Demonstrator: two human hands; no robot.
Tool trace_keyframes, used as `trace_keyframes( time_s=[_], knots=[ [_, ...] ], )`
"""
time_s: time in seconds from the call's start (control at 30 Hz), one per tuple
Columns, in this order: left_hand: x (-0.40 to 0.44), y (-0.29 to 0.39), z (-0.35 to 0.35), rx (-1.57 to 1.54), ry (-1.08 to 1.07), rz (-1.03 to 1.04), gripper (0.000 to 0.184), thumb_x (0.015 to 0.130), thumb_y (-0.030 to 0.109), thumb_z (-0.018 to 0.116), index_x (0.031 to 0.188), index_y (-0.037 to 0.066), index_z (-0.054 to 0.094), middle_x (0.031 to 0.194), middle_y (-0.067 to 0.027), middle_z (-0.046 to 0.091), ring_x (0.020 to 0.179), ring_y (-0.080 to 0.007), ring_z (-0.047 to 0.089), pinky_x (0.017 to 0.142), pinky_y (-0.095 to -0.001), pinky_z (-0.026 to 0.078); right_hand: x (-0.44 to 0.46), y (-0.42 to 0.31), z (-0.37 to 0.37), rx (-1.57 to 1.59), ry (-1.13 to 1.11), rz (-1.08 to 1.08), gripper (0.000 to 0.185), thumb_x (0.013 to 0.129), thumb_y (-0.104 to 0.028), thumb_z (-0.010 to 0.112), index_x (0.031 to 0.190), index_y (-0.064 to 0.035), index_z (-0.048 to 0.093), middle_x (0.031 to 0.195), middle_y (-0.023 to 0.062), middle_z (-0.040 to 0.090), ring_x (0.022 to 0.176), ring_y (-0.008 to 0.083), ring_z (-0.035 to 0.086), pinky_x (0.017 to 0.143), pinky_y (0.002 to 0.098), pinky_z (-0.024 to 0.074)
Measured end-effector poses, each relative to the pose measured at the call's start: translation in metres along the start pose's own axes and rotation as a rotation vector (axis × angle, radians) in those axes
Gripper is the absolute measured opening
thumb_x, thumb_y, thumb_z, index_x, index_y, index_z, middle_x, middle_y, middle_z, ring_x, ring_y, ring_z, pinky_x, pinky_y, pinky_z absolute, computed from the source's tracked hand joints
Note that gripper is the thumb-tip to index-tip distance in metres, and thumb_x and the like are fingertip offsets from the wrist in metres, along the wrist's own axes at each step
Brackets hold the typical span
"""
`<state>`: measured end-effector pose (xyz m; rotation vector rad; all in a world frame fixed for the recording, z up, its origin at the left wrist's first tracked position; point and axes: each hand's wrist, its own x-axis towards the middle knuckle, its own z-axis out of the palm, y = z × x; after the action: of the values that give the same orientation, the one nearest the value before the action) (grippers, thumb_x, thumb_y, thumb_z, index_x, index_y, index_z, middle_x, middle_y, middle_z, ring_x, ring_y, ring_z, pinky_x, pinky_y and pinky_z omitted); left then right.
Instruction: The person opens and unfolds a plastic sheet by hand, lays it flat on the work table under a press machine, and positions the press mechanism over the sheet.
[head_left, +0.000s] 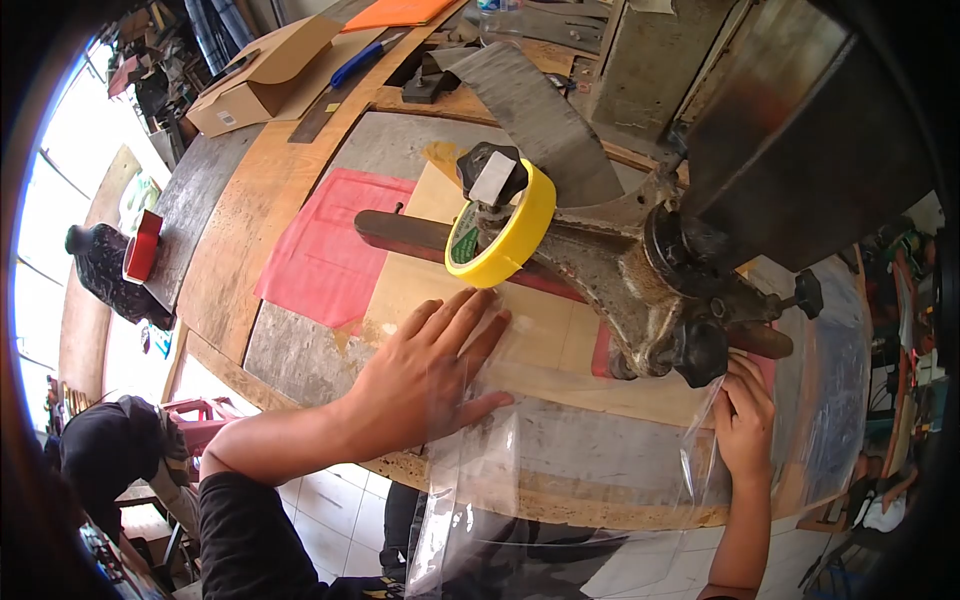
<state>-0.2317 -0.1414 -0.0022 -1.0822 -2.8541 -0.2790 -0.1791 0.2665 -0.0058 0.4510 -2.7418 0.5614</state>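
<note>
A clear plastic sheet lies over the workbench and hangs down past its front edge. My left hand rests flat on it with the fingers spread, just below a roll of yellow tape. The tape hangs on a black knob of a metal machine. At the sheet's right side, my right hand is closed on the plastic, beneath another black knob; its fingertips are partly hidden. Under the machine runs a long dark bar, above a pale board and a pink sheet.
Toward the back left are a cardboard box and a blue-handled cutter. A grey metal strip lies behind the tape. A red tape roll sits by the left edge. At left, another person's dark-clothed leg shows.
</note>
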Motion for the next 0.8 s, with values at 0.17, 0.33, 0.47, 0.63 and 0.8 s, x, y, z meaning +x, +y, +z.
trace_keyframes(
  time_s=[0.17, 0.33, 0.47, 0.63, 0.8],
  knots=[
    [0.0002, 0.0002, -0.0010, 0.007, -0.009, 0.004, 0.081, 0.101, 0.059, 0.068, 0.154, -0.001, 0.054, 0.160, -0.0242, 0.049, 0.151, -0.0385, 0.047, 0.124, -0.0498, 0.041, -0.0020, 0.0021, -0.0006, 0.001, -0.004, -0.002, 0.020, 0.084, 0.014, 0.069, 0.102, 0.0076, 0.070, 0.132, 0.0159, 0.077, 0.122, 0.0399, 0.071, 0.104, 0.0482, 0.0572],
    [0.0002, -0.0019, 0.0020, 0.022, -0.001, 0.012, 0.080, 0.103, 0.060, 0.065, 0.154, -0.001, 0.053, 0.161, -0.0260, 0.047, 0.152, -0.0409, 0.046, 0.127, -0.0505, 0.039, -0.0018, 0.0012, -0.0013, 0.006, -0.015, 0.011, 0.017, 0.085, 0.013, 0.070, 0.101, 0.0077, 0.070, 0.131, 0.0168, 0.077, 0.122, 0.0401, 0.070, 0.105, 0.0483, 0.0571],
    [0.0005, -0.0026, 0.0026, -0.032, -0.011, 0.014, 0.081, 0.104, 0.059, 0.065, 0.155, -0.002, 0.052, 0.162, -0.0278, 0.045, 0.155, -0.0430, 0.043, 0.128, -0.0507, 0.039, -0.0020, 0.0023, 0.0000, 0.012, -0.004, 0.010, 0.015, 0.085, 0.013, 0.070, 0.099, 0.0079, 0.070, 0.131, 0.0172, 0.077, 0.122, 0.0402, 0.071, 0.104, 0.0481, 0.0575],
    [0.0010, -0.0013, 0.0020, -0.038, -0.025, 0.007, 0.081, 0.104, 0.058, 0.065, 0.155, -0.002, 0.051, 0.162, -0.0283, 0.044, 0.156, -0.0431, 0.041, 0.128, -0.0501, 0.040, -0.0012, 0.0009, -0.0007, -0.005, 0.000, 0.012, 0.014, 0.084, 0.014, 0.070, 0.097, 0.0084, 0.069, 0.130, 0.0176, 0.077, 0.120, 0.0401, 0.071, 0.102, 0.0479, 0.0578],
    [0.0010, -0.0015, 0.0003, -0.042, -0.035, 0.010, 0.081, 0.104, 0.058, 0.066, 0.156, -0.003, 0.050, 0.162, -0.0287, 0.043, 0.157, -0.0434, 0.040, 0.128, -0.0499, 0.040, 0.0001, -0.0005, -0.0012, 0.010, 0.010, 0.009, 0.017, 0.084, 0.014, 0.068, 0.100, 0.0081, 0.069, 0.122, 0.0206, 0.076, 0.117, 0.0427, 0.071, 0.100, 0.0483, 0.0568]
  ],
)
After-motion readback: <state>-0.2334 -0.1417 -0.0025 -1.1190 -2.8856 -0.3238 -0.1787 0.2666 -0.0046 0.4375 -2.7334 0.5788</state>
